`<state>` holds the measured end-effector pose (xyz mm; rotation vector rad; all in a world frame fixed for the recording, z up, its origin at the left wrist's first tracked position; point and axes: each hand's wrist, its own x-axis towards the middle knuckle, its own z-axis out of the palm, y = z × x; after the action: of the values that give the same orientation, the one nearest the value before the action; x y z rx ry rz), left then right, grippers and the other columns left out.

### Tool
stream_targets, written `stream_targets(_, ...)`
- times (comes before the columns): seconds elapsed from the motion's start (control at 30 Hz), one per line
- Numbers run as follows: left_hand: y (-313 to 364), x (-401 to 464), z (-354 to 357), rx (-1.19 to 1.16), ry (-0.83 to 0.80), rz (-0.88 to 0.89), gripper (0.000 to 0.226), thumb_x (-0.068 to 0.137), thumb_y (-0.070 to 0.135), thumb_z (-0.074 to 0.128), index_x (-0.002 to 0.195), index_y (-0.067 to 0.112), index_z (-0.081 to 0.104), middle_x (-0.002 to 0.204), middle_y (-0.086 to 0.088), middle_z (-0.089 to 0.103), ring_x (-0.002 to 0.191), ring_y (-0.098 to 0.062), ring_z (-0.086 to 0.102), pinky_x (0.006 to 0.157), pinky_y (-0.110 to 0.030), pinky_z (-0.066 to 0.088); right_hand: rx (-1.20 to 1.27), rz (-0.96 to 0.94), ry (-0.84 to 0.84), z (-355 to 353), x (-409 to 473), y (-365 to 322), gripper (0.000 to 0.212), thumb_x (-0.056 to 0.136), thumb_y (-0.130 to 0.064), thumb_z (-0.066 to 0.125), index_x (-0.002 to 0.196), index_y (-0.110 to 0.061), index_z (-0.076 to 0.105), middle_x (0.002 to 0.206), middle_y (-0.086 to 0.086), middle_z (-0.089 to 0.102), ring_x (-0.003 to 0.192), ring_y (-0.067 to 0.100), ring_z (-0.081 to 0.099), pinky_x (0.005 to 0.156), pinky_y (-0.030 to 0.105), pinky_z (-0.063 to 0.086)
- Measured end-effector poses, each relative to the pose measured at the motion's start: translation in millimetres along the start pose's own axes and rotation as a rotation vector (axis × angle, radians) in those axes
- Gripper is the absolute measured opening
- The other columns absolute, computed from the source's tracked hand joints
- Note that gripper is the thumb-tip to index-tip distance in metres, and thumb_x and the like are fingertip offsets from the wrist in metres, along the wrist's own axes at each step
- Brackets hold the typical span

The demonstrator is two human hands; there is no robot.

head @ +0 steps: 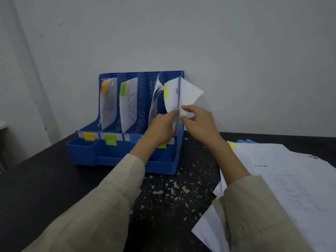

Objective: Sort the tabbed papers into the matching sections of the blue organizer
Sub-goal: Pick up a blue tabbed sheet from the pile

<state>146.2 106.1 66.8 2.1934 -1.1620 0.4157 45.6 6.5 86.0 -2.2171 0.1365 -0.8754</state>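
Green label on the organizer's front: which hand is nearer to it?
Left. The left hand is at the yellow-tabbed paper, right of the green label; the right hand is farther right.

Office desk — file organizer (125, 153) (blue), loose papers (283, 171)

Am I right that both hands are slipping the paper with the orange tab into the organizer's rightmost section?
Not quite: the head view shows a yellow tab on that paper, not orange. The left hand and right hand do hold it at the blue organizer's rightmost section.
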Motion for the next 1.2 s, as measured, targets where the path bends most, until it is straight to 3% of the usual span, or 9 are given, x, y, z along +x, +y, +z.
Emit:
stream_targets(0.17, 1, -10, 7, -0.155, -0.055, -0.059, 0.077, 0.093, 0.002, 0.045, 0.149, 0.019, -0.005, 0.069, -0.009, 0.056, 0.062, -0.023, 0.055, 0.064, -0.040, 0.049, 0.030, -0.018, -0.009, 1, 0, 2, 0.038, 0.094, -0.009, 0.050, 0.132, -0.014, 0.051, 0.130, 0.008, 0.054, 0.103, 0.020, 0.058, 0.078, 0.010, 0.037)
stream_targets(0.27, -2, -16, 10, -0.350, 0.059, 0.007, 0.091, 0.091, 0.008, 0.050, 0.143, 0.028, -0.022, 0.102, -0.010, 0.060, 0.074, -0.025, 0.061, 0.066, -0.038, 0.053, 0.068, -0.071, -0.049, 0, 0, 3, 0.032, 0.090, -0.001, 0.048, 0.114, -0.021, 0.041, 0.120, 0.013, 0.057, 0.083, 0.022, 0.060, 0.066, 0.023, 0.047)
stream_targets(0.33, -4, -19, 11, -0.428, 0.138, 0.072, 0.095, 0.088, 0.012, 0.054, 0.138, 0.038, -0.022, 0.137, 0.000, 0.044, 0.094, -0.022, 0.064, 0.078, -0.037, 0.057, 0.091, -0.076, -0.083, 0, 0, 2, 0.038, 0.088, 0.003, 0.046, 0.106, -0.023, 0.026, 0.127, 0.015, 0.054, 0.086, 0.023, 0.063, 0.071, 0.034, 0.054)
stream_targets(0.4, -3, -22, 14, -0.448, 0.174, 0.082, 0.098, 0.090, 0.013, 0.058, 0.133, 0.047, -0.024, 0.143, -0.003, 0.042, 0.086, -0.016, 0.067, 0.080, -0.036, 0.057, 0.090, -0.087, -0.094, 0, -1, 0, 0.044, 0.086, 0.008, 0.044, 0.104, -0.024, 0.020, 0.134, 0.015, 0.051, 0.089, 0.024, 0.065, 0.075, 0.040, 0.055)
stream_targets(0.57, 7, -15, 20, -0.344, 0.223, -0.091, 0.079, 0.092, 0.017, 0.056, 0.142, 0.025, -0.004, 0.098, -0.018, 0.067, 0.054, -0.025, 0.060, 0.058, -0.051, 0.054, 0.115, -0.083, -0.137, 0, 0, 3, 0.046, 0.086, 0.012, 0.038, 0.111, -0.023, 0.021, 0.136, 0.009, 0.052, 0.107, 0.019, 0.056, 0.065, 0.010, 0.045)
stream_targets(0.7, 13, -11, 24, -0.198, 0.296, -0.072, 0.053, 0.095, 0.014, 0.048, 0.135, 0.010, 0.014, 0.068, -0.017, 0.061, 0.051, -0.033, 0.056, 0.049, -0.053, 0.048, 0.138, -0.061, -0.155, -2, 2, 7, 0.043, 0.087, 0.009, 0.040, 0.112, -0.022, 0.026, 0.135, 0.008, 0.053, 0.122, 0.021, 0.048, 0.071, 0.011, 0.040)
stream_targets(0.8, 13, -9, 28, -0.107, 0.295, -0.139, 0.053, 0.094, 0.003, 0.043, 0.137, 0.005, 0.013, 0.055, -0.009, 0.049, 0.045, -0.029, 0.049, 0.044, -0.043, 0.043, 0.113, -0.058, -0.153, -2, 4, 10, 0.041, 0.088, 0.007, 0.042, 0.117, -0.020, 0.030, 0.133, 0.008, 0.055, 0.110, 0.017, 0.051, 0.076, 0.017, 0.040)
stream_targets(0.97, 10, -5, 35, -0.025, 0.247, -0.189, 0.068, 0.093, 0.000, 0.043, 0.144, -0.001, -0.002, 0.062, -0.008, 0.049, 0.047, -0.022, 0.047, 0.044, -0.030, 0.033, 0.077, -0.066, -0.130, -3, 4, 12, 0.043, 0.090, 0.002, 0.046, 0.127, -0.015, 0.032, 0.130, 0.008, 0.056, 0.097, 0.011, 0.052, 0.077, 0.021, 0.041)
stream_targets(1.2, 7, -11, 30, 0.102, 0.139, -0.204, 0.067, 0.099, 0.017, 0.040, 0.146, 0.001, -0.006, 0.070, -0.005, 0.053, 0.047, -0.015, 0.041, 0.041, -0.029, 0.027, 0.030, -0.063, -0.126, -8, 4, 17, 0.043, 0.091, 0.000, 0.044, 0.130, -0.015, 0.034, 0.130, 0.009, 0.055, 0.075, 0.003, 0.053, 0.061, 0.011, 0.043)
